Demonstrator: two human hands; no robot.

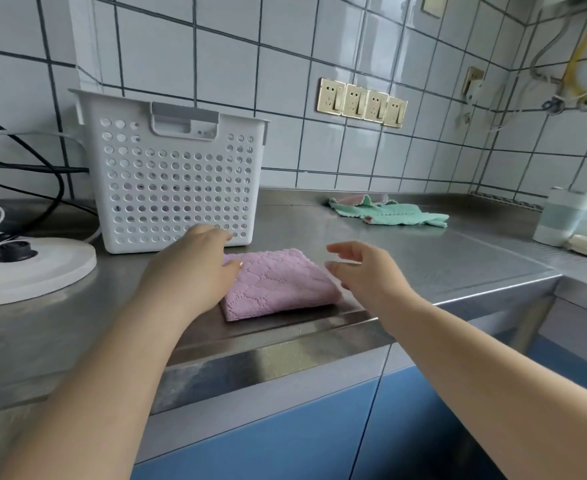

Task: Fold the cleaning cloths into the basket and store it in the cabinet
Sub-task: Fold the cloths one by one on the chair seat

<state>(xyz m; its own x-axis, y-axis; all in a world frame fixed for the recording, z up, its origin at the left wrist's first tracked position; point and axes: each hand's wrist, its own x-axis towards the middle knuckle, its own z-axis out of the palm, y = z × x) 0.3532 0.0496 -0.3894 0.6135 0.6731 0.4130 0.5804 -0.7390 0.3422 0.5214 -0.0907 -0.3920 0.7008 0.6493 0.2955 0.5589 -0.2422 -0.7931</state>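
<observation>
Fingers (pixel 231 263) on pink cloth (pixel 281 284); steel counter (pixel 423 251) (tiled wall (pixel 319 36)).

Counted on the steel counter (pixel 406 258): one white perforated basket (pixel 178 178) at the back left; two cloths, one pink cloth (pixel 278 284) folded at the front edge, one green cloth (pixel 389 211) crumpled toward the back edge. Wall: four gold sockets (pixel 361 102) in one row. Two hands were in view, left hand (pixel 191 268) and right hand (pixel 368 271).
</observation>
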